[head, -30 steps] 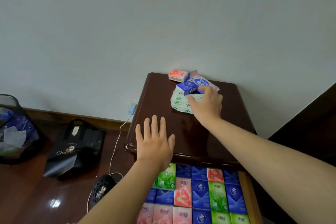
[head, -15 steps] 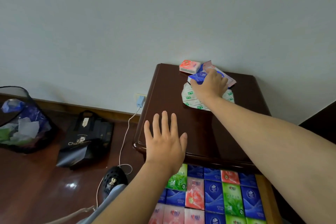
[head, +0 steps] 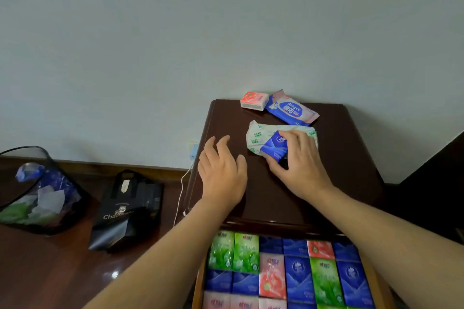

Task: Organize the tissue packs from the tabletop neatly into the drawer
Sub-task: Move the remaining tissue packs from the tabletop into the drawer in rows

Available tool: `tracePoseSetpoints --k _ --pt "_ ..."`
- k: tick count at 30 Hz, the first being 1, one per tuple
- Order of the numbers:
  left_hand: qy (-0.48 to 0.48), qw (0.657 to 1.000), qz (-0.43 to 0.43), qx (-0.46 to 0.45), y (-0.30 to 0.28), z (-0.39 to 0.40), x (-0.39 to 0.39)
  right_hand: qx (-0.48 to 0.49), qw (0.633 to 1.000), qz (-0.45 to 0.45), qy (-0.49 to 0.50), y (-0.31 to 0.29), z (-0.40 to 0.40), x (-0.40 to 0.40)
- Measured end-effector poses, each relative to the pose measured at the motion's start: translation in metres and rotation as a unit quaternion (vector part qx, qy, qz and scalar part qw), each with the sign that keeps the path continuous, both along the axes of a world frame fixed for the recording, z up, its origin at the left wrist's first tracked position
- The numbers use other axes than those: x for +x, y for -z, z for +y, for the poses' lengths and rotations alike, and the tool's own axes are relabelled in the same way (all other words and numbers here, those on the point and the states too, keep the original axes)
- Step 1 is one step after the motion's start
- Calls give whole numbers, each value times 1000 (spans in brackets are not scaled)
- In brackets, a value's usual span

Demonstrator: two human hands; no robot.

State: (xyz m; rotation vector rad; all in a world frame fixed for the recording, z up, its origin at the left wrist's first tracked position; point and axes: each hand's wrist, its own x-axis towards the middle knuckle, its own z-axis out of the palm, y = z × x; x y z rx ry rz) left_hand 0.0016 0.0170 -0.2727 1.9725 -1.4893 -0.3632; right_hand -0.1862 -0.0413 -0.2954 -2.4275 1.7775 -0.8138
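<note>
My right hand (head: 298, 160) grips a small blue tissue pack (head: 275, 147) just above the dark wooden tabletop (head: 346, 170), in front of a crumpled white-and-green wrapper (head: 258, 133). A pink tissue pack (head: 253, 100) and a blue-and-pink wet-wipe pack (head: 291, 109) lie at the table's back edge. My left hand (head: 222, 170) hovers open over the table's left side, fingers relaxed, holding nothing. Below the table front, the open drawer (head: 198, 286) holds rows of green, blue and pink tissue packs (head: 296, 271).
On the floor to the left stand a black mesh bin (head: 32, 190) with scraps and a black paper bag (head: 128, 211). A white cable (head: 180, 190) hangs by the table's left edge. A dark piece of furniture (head: 434, 183) sits at the right.
My right hand has picked the blue pack off the pile and drawn it toward me. My left hand moved forward over the tabletop, and its fingers have loosened.
</note>
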Motion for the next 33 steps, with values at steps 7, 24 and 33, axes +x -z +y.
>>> tracePoseSetpoints --k 7,24,33 --pt "53 997 -50 -22 -23 -119 2 -26 996 81 5 11 -9 -1" --pt "32 994 71 -77 -17 -157 8 -41 995 91 6 13 -7 0" --pt "-10 982 158 -100 -40 25 53 5 998 56 -38 -29 35 8"
